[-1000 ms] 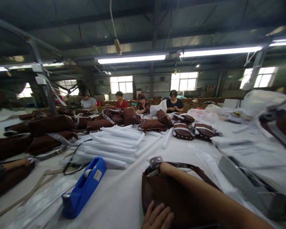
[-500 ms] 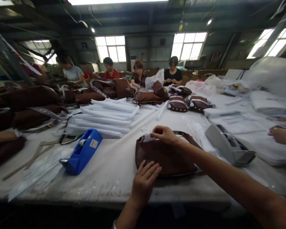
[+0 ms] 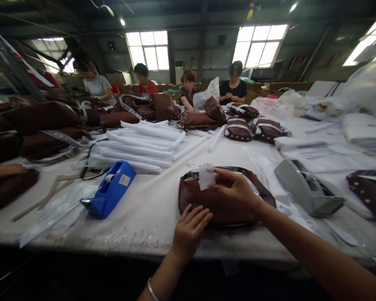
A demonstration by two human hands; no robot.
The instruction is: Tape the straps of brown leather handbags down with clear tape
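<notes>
A dark brown leather handbag (image 3: 228, 213) lies in front of me near the table's front edge, its studded strap along the top. My left hand (image 3: 189, 234) rests flat on the bag's lower left front, fingers stretched out and holding nothing. Above the bag's upper left part, my right hand (image 3: 238, 190) pinches a small translucent white piece (image 3: 206, 176), paper or plastic, I cannot tell which. Just behind it, a small printed white tag (image 3: 191, 162) shows at the bag's top left corner.
To the left stands a blue tape dispenser (image 3: 111, 190); a grey one (image 3: 307, 188) stands right. White rolls (image 3: 134, 150) are piled behind, beside stacked brown bags (image 3: 44, 119). A co-worker's arm (image 3: 6, 171) reaches in at the left edge. Several people sit across the table.
My right hand has come up from the bag's top left corner with the white piece, now turned into view. My left hand stays on the bag. The view has tilted down.
</notes>
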